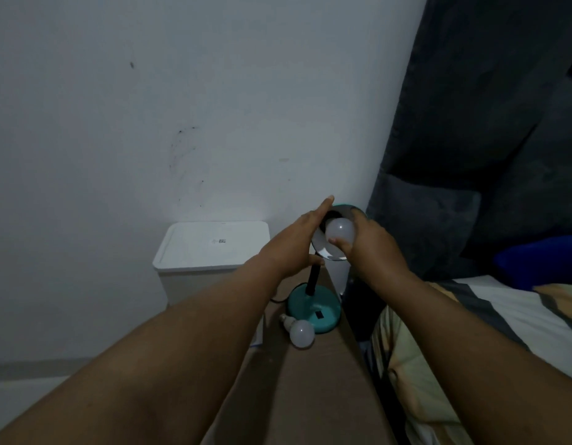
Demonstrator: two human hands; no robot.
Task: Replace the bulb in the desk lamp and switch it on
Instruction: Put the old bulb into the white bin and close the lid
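My right hand (368, 242) is wrapped around a white bulb (339, 232) that sits in the mouth of the lamp shade (329, 252); my fingers (337, 241) curl around the bulb's round end, thumb on the near side, the others over the far side, so they are pinching the bulb; whether its base is seated in the socket I cannot tell, the shade hides it. My left hand (297, 242) lies flat against the left edge of the shade, its fingers held straight and pressed together, the tips reaching past the shade's top rim, the thumb tucked beneath by the lamp's black neck (313, 279).

The shade tilts towards me, its shiny inside showing; below it the neck runs down to the teal lamp base (313, 308), which stands on the brown tabletop (304, 387). A second white bulb (299, 331) lies on its side on the tabletop just in front and left of the lamp base, touching or nearly touching it, its screw end pointing away from me. A black cord (276, 300) leaves the lamp base to the left. Behind and left of the lamp base stands a white lidded bin (210, 248) against the wall (182, 107); right of the lamp base is a bed (490, 316) with striped bedding, and a dark curtain (490, 107) hangs above it.
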